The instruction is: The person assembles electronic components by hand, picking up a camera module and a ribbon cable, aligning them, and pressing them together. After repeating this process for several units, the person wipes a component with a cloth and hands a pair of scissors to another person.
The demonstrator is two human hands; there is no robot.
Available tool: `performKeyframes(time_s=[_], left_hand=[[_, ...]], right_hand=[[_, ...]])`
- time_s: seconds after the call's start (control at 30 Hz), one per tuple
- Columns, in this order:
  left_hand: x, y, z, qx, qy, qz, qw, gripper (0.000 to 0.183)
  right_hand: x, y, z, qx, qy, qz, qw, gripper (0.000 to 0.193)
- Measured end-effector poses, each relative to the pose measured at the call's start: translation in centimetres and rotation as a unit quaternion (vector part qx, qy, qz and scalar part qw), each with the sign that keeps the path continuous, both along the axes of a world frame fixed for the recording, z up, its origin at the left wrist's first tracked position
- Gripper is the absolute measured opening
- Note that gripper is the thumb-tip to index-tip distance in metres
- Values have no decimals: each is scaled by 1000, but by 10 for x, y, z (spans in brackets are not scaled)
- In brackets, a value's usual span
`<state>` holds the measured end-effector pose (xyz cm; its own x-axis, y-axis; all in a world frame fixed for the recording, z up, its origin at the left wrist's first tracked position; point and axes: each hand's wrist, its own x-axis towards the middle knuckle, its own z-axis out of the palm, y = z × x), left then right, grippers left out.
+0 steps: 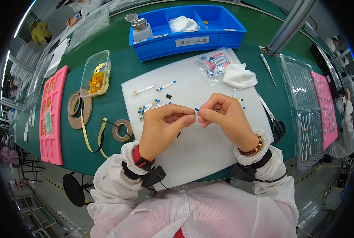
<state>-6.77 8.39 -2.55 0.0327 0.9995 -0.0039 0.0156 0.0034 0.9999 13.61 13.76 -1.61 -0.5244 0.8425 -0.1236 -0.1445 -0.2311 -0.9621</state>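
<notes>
Over the white foam mat [208,162], my left hand [163,125] and my right hand [228,119] meet, thumbs and forefingers pinched together. Between the fingertips shows the blue end of a small flat ribbon cable [197,110]; both hands grip it and the fingers hide most of it. Similar ribbon cables [167,86] with blue ends lie beyond my left hand, several of them bunched beside its knuckles. A small black square pad [168,96] rests among them. Past my right hand, a few more blue and yellow cable ends peek out.
Ahead stands a blue divided bin [193,42] with a pump bottle [141,31] and white cloth. Left are a clear tub [90,89], tape rolls [122,131] and a pink tray [52,115]. Right lie scissors [274,119], a screwdriver [268,69] and clear plastic trays [300,111].
</notes>
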Motion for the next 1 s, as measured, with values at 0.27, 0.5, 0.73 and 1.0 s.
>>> performKeyframes(time_s=[0.27,0.5,0.73,1.0], left_hand=[[0,2,-2,-4,-53,-29,998,20],[-2,3,-4,5,-41,-22,999,27],[0,2,-1,-10,-67,-9,998,27],[-1,4,-1,-5,-38,-29,999,18]], right_hand=[[0,-1,-2,-3,20,-7,1000,12],[-3,-2,0,19,-15,-9,1000,13],[-1,-3,0,33,-32,5,999,15],[-3,-3,0,21,-38,28,999,13]])
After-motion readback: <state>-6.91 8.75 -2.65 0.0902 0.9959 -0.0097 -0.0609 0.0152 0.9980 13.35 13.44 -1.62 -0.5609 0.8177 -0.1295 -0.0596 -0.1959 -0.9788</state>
